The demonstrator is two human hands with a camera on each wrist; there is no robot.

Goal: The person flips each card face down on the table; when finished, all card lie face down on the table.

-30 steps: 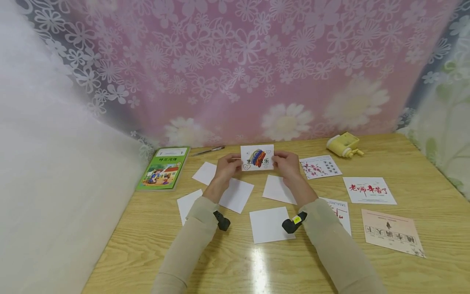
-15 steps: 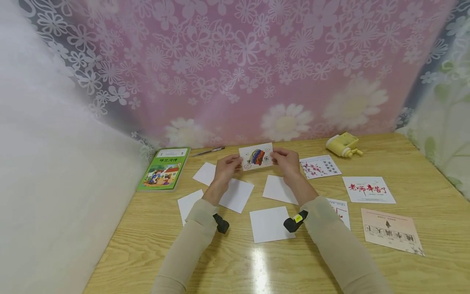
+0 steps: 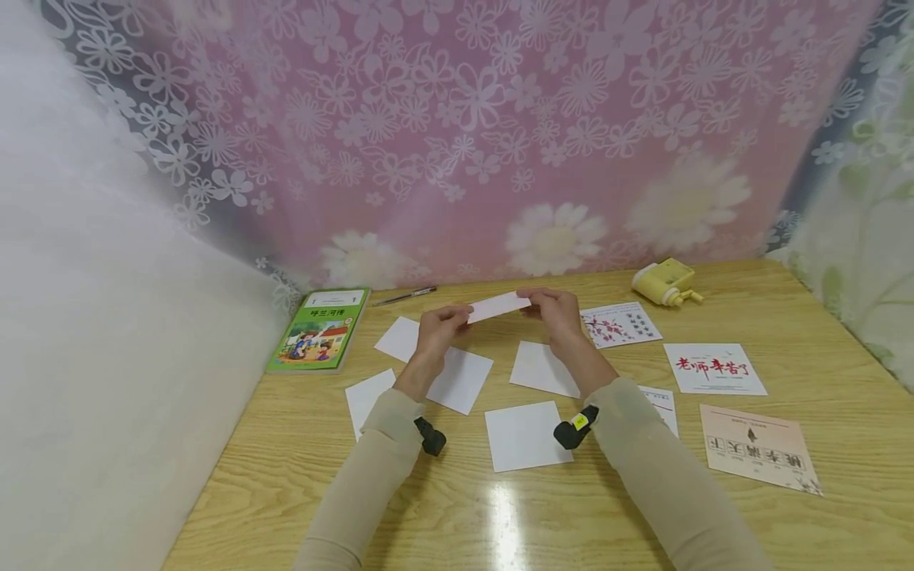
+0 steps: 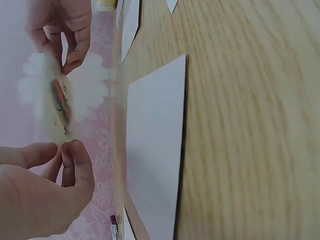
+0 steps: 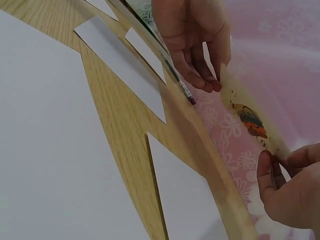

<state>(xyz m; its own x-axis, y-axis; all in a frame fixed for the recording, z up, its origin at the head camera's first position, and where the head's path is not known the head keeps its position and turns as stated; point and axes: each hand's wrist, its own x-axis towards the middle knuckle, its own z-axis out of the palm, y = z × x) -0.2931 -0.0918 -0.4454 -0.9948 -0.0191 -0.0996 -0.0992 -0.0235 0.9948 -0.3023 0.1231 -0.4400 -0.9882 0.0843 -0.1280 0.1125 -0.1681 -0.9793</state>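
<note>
Both hands, left [image 3: 437,331] and right [image 3: 559,311], pinch a picture card [image 3: 499,306] above the tabletop [image 3: 457,507]. It seems tipped nearly flat. Other cards lie blank-side up.

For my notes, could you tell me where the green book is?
In the head view, the green book lies at the table's far left, beside the pen.

A card [image 3: 499,306] is held above the table [image 3: 457,507], between the left hand [image 3: 439,333] on its left and the right hand [image 3: 557,316] on its right. A book [image 3: 318,328] lies at far left, a pen [image 3: 404,295] just right of it by the curtain [image 3: 464,135]. Blank sheets [image 3: 527,434] lie under and near the forearms. Printed cards [image 3: 715,368] lie to the right, a small device [image 3: 666,282] beyond them.
</note>
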